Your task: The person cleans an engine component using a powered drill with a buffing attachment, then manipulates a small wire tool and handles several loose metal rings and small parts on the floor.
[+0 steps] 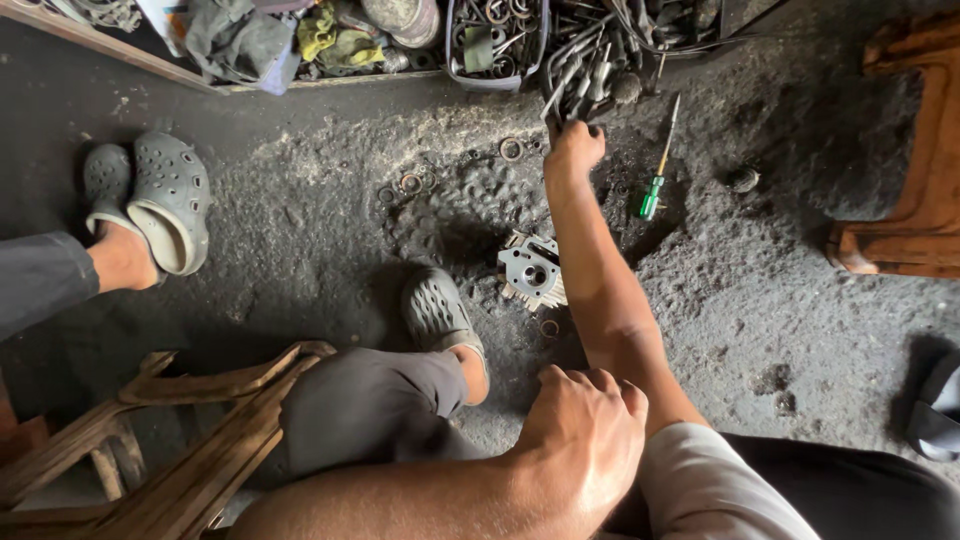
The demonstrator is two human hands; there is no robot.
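My right hand (574,148) reaches far forward with its fingers curled round the ends of several long metal wrenches (575,85) in a heap at the floor's far edge. My left hand (585,440) is closed in a fist, holds nothing and rests against my right forearm near the elbow. A finned metal engine part (530,272) lies on the dirty floor just left of my right forearm. A green-handled screwdriver (655,185) lies to the right of my right hand. My left foot in a grey clog (437,312) stands beside the engine part.
Another person's feet in grey clogs (165,200) are at the left. Metal rings (511,149) lie scattered on the floor. A bin of metal parts (495,40) and rags (240,40) line the far edge. Wooden stools stand at the right (920,160) and bottom left (180,450).
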